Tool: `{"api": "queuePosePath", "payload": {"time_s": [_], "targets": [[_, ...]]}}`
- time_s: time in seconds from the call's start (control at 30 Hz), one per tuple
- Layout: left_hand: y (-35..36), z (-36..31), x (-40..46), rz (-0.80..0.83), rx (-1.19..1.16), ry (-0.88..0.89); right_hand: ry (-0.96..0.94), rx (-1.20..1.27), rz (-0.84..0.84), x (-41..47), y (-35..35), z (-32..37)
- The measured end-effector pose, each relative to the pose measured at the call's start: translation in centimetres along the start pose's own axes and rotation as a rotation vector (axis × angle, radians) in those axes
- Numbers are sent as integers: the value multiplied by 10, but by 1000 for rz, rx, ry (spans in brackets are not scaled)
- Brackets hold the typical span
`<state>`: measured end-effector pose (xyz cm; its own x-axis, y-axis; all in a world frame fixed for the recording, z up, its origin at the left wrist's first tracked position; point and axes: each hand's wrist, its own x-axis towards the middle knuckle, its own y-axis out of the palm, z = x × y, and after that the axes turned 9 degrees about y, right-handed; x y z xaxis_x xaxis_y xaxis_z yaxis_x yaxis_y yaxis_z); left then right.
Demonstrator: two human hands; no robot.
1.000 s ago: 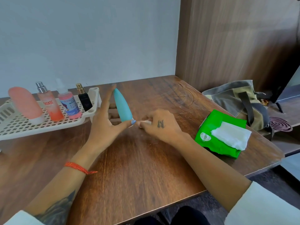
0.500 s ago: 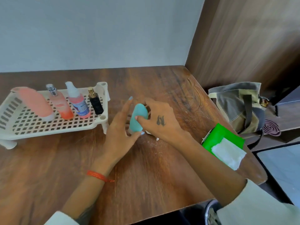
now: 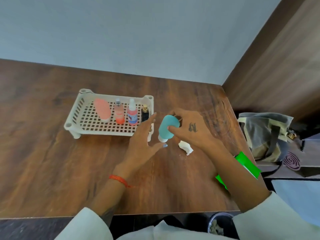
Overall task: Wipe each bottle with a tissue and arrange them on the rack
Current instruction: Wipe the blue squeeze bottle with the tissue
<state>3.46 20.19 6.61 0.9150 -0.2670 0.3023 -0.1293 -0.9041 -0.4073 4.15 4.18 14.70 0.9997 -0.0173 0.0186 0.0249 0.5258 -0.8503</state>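
Item in hand: 1 teal soft-plastic tube bottle with a white cap (image 3: 166, 127), standing cap-down on the brown wood-grain counter (image 3: 52, 161), just right of the white perforated plastic rack (image 3: 76, 111). Your right hand (image 3: 192, 130) has it in a pinching grip, thumb on the near face and fingers curled over the top end. Your left hand (image 3: 143, 141) is spread loose beside it, fingers straight, holding nothing; whether its thumb touches the cap cannot be told. Stock already on the rack, 4 pieces in a row: 1 coral-pink tube (image 3: 102, 110), 1 clear pink spray bottle with a silver top (image 3: 119, 112), 1 pink dropper bottle with a white nozzle and blue label (image 3: 132, 114), 1 small black vial with a gold cap (image 3: 145, 112). 1 crumpled white tissue (image 3: 185, 147) lies on the counter, just right of the teal bottle and apart from both hands. 1 green tissue pack (image 3: 245, 165) sits partly hidden behind your right forearm. Step, as judged: wiping looks finished and placement is due; the next move calls for you to lift the bottle left over the rack's rim and stand it in the open cells without knocking the black vial. Against 1 second ago: the bottle was then raised between left thumb and fingertip with the tissue worked at its cap; now the right hand carries it and the tissue is set down.
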Motion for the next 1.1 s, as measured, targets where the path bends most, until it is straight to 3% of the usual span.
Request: {"api": "queuePosePath", "payload": {"time_s": [0.3, 0.63, 0.8, 1.1], "targets": [[-96, 19, 5, -26, 87, 81, 24, -8, 125, 27, 12, 92], [-186, 61, 2, -293, 133, 34, -123, 49, 161, 82, 48, 196], [-207, 96, 10, -200, 172, -89, -270, -67, 144, 115, 85, 210], [-205, 121, 11, -50, 178, -189, -172, -228, 327, 145, 139, 194]]}}
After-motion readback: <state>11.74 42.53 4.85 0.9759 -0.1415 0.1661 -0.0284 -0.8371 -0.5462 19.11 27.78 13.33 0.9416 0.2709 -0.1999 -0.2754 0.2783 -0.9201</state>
